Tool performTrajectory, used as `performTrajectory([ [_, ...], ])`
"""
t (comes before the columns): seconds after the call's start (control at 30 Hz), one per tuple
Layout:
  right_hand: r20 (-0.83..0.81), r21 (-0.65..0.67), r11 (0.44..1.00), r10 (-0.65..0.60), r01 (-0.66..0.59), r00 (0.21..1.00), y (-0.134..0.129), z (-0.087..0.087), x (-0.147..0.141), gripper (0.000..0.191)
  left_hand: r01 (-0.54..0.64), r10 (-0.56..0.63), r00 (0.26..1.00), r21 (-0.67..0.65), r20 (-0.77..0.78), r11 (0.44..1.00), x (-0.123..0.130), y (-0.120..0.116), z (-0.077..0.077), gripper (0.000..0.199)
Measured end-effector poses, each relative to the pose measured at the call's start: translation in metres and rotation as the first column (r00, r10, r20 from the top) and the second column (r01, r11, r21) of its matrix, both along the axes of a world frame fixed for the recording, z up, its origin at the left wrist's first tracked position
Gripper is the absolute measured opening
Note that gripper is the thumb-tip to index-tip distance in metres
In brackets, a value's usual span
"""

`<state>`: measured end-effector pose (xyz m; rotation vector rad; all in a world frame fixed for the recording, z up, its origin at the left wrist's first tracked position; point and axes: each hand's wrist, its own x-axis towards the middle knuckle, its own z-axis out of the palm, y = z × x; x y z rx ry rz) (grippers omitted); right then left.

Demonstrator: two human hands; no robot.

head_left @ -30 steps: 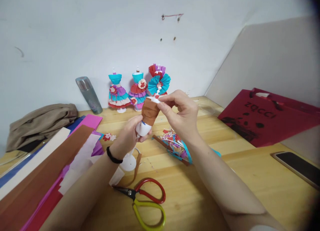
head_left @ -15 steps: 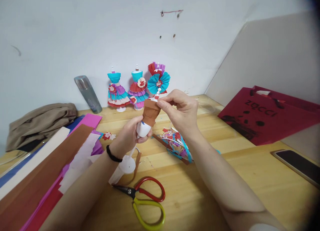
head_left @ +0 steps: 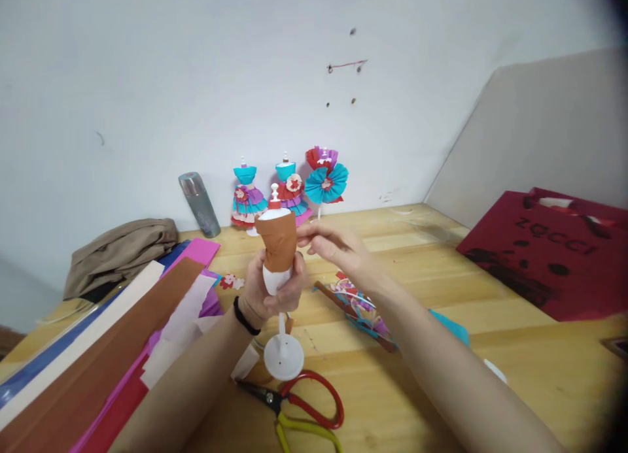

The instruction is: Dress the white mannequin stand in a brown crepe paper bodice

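Note:
A small white mannequin (head_left: pixel 277 281) on a round stand is held upright by my left hand (head_left: pixel 282 296), whose fingers wrap around its lower body. Brown paper (head_left: pixel 279 240) covers the mannequin's torso, with a red band at the neck and a white knob on top. My right hand (head_left: pixel 338 247) is at the right side of the brown paper, fingers stretched out and a little apart. Its fingertips reach the paper's edge; whether they press on it I cannot tell. Below the stand lie scissors (head_left: pixel 275 401) with red and yellow handles.
Several decorated mannequins (head_left: pixel 249 201) stand against the wall beside a tilted flask (head_left: pixel 200 204). Coloured paper strips (head_left: pixel 122 322) and a brown cloth (head_left: pixel 120 253) lie at left. Paper scraps (head_left: pixel 358 302) lie mid-table; a red bag (head_left: pixel 544 250) is at right.
The mannequin has gone from tilted to upright, its round stand now facing me. My right hand has left the neck, its pinch loosened, and moved down to the torso's right side. The view has shifted.

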<state>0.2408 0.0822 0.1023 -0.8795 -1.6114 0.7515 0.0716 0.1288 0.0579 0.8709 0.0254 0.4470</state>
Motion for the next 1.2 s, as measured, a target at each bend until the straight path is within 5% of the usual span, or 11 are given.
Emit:
performTrajectory([
  [0.1, 0.042, -0.097, 0.966, 0.243, -0.238, 0.969, -0.005, 0.0, -0.012, 0.037, -0.027, 0.028, 0.999, 0.031, -0.046, 0.999, 0.001, 0.002, -0.009, 0.051],
  [0.17, 0.05, -0.152, 0.951, 0.279, -0.269, 0.959, -0.008, 0.001, -0.019, 0.037, -0.051, 0.053, 0.992, 0.024, -0.115, 0.998, 0.002, 0.002, -0.012, 0.057],
  [0.37, -0.015, -0.237, 0.937, 0.263, -0.259, 0.965, -0.011, 0.001, -0.024, 0.026, -0.106, 0.111, 0.951, 0.034, -0.289, 0.994, 0.002, -0.003, -0.004, 0.063],
  [0.5, -0.041, -0.175, 0.954, 0.239, -0.242, 0.97, -0.008, -0.003, -0.026, 0.015, -0.094, 0.089, 0.956, -0.004, -0.278, 0.996, 0.001, -0.002, -0.005, 0.054],
  [0.73, -0.109, -0.303, 0.929, 0.188, -0.212, 0.976, -0.001, -0.012, -0.028, 0.021, -0.224, 0.22, 0.949, 0.006, -0.227, 0.974, 0.007, -0.002, -0.008, 0.053],
  [0.97, -0.176, -0.281, 0.951, 0.083, -0.131, 0.981, 0.001, -0.017, -0.029, 0.018, -0.379, 0.37, 0.912, -0.019, -0.175, 0.925, 0.018, -0.006, 0.0, 0.049],
  [1.2, -0.336, -0.324, 0.908, 0.151, -0.265, 0.93, 0.001, -0.017, -0.029, 0.024, -0.541, 0.523, 0.834, -0.074, -0.177, 0.838, 0.024, -0.015, 0.004, 0.049],
])
